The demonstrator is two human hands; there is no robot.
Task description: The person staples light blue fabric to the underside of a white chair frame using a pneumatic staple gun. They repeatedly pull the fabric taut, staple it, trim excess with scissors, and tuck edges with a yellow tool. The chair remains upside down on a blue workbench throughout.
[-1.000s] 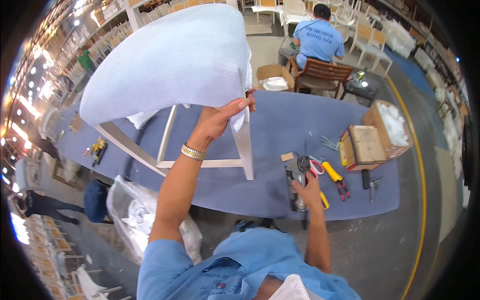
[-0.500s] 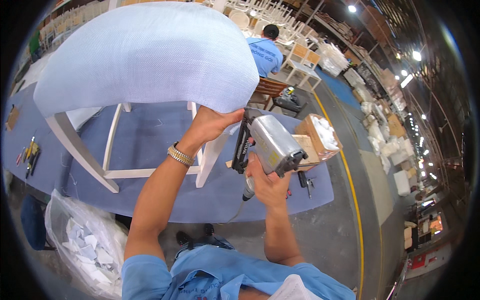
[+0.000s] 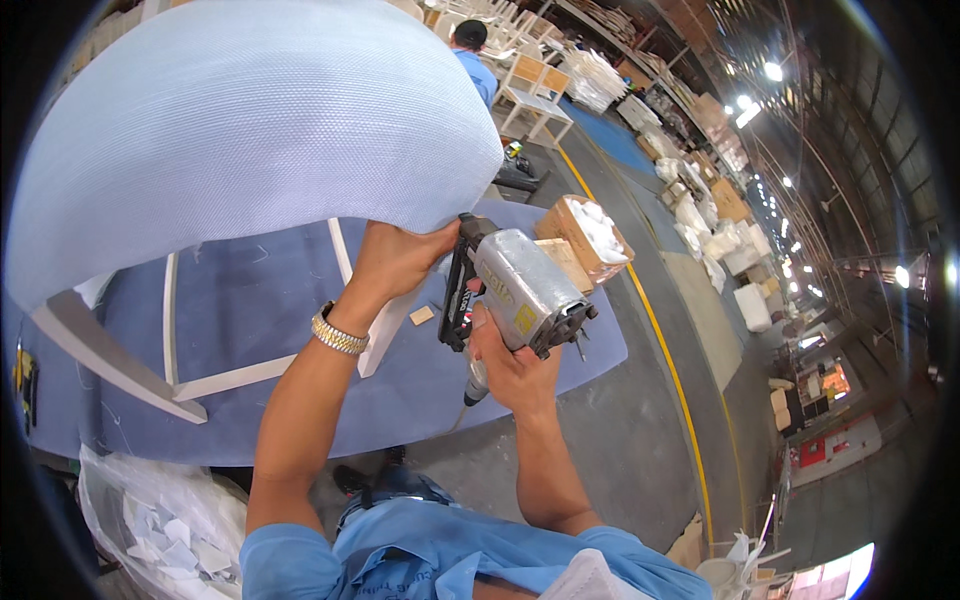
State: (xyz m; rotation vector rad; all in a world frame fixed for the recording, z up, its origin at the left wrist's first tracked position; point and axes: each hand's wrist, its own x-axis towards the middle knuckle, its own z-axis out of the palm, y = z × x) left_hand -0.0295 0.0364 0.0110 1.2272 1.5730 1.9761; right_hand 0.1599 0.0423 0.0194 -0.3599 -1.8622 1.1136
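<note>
A large padded chair seat (image 3: 250, 130) covered in pale blue fabric fills the upper left, its white wooden legs (image 3: 190, 375) resting on the blue worktable (image 3: 300, 330). My left hand (image 3: 400, 262) grips the seat's lower right edge; a gold watch sits on that wrist. My right hand (image 3: 510, 365) holds a silver pneumatic staple gun (image 3: 515, 290) by its handle. The gun's black nose points up at the seat edge, right beside my left hand.
An open cardboard box (image 3: 590, 235) with white pieces stands on the table's right end. A clear plastic bag (image 3: 165, 525) of scraps lies at lower left. A person in a blue shirt (image 3: 475, 55) sits beyond the table. A yellow floor line (image 3: 670, 360) runs along the right.
My right hand picked the staple gun off the table and raised it to the seat edge. The view turned right, and the seat now looms closer.
</note>
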